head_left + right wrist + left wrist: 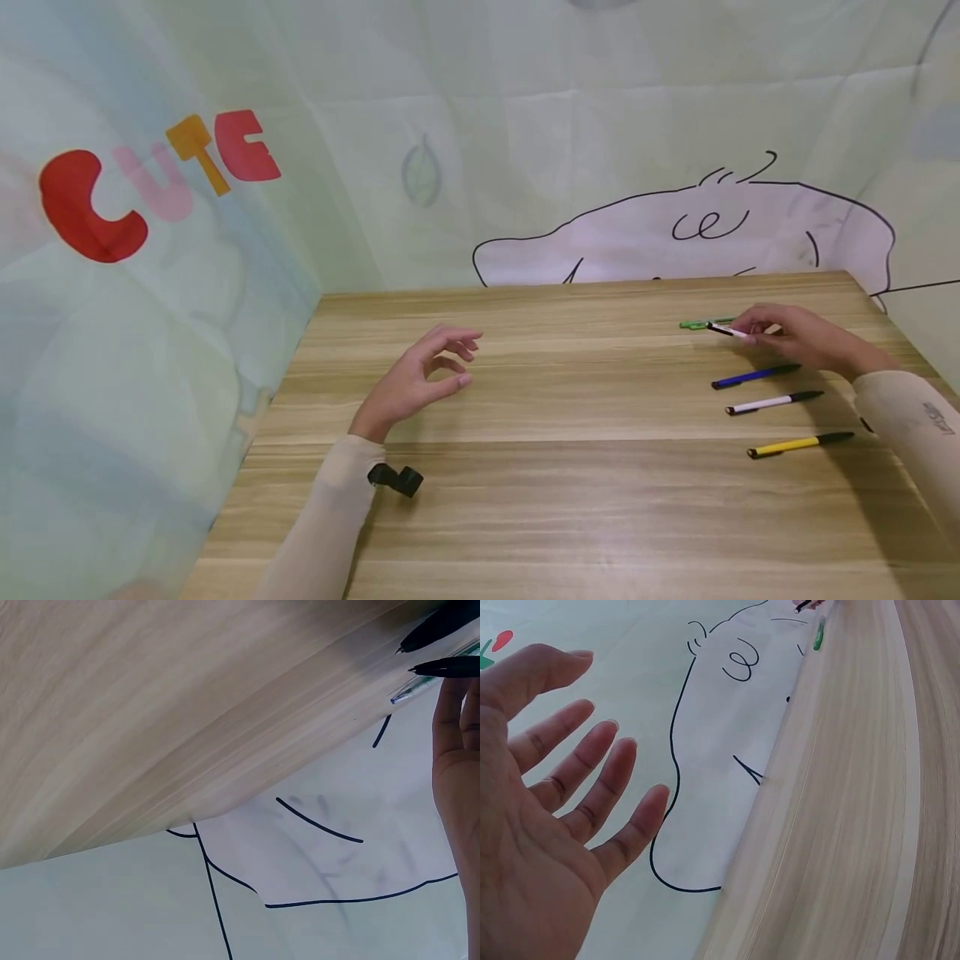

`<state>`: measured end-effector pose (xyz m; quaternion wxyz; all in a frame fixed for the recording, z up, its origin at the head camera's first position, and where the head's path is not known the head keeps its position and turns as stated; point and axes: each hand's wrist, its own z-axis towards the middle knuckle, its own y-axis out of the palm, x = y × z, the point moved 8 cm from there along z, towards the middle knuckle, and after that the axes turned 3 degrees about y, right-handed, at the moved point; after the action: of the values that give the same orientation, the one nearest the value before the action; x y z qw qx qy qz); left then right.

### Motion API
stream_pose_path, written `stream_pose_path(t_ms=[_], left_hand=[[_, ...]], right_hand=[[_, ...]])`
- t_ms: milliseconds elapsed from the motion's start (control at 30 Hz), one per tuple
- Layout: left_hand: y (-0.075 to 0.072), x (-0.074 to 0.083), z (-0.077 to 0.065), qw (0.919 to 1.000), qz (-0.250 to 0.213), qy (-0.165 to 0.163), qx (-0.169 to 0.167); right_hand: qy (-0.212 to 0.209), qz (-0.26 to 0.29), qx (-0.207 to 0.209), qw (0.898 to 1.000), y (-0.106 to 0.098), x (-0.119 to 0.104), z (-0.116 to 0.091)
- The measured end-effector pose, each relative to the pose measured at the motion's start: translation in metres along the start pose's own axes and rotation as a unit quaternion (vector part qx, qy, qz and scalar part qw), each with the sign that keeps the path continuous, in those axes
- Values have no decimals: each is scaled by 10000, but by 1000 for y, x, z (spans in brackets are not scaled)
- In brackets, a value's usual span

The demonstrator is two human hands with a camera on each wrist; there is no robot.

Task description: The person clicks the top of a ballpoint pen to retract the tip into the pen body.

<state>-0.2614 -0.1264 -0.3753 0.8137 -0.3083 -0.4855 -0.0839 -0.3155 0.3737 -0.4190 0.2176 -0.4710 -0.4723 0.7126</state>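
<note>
Over the far right of the table, my right hand pinches a white pen with black ends. In the right wrist view, that pen's black tip sticks out past the fingers. Just behind it lies a green pen, partly covered by the held pen and the hand. Nearer on the table lie a blue pen, another white pen and a yellow pen, in a column. My left hand hovers over the left side with its fingers loosely bent and holds nothing.
The wooden table meets a printed cloth backdrop at its far edge and left side. A black strap-like piece sits on my left wrist.
</note>
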Motion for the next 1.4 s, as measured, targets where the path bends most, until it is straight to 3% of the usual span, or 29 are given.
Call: stream_pose_path(t_ms=[100, 400, 800, 1100, 1400], left_hand=[[0, 1, 2, 9999, 47, 82, 83], [4, 0, 10, 9996, -24, 265, 134], [15, 9, 25, 9992, -185, 255, 249], [24, 10, 39, 9983, -108, 444, 369], [33, 10, 52, 9975, -114, 642, 281]], right_hand=[[47, 56, 49, 10000, -1, -1, -1], [750, 222, 187, 9968, -4, 1, 1], [1330, 966, 292, 9860, -3, -11, 2], [1510, 1309, 604, 9780, -4, -25, 3], [1229, 1876, 863, 9707, -3, -37, 5]])
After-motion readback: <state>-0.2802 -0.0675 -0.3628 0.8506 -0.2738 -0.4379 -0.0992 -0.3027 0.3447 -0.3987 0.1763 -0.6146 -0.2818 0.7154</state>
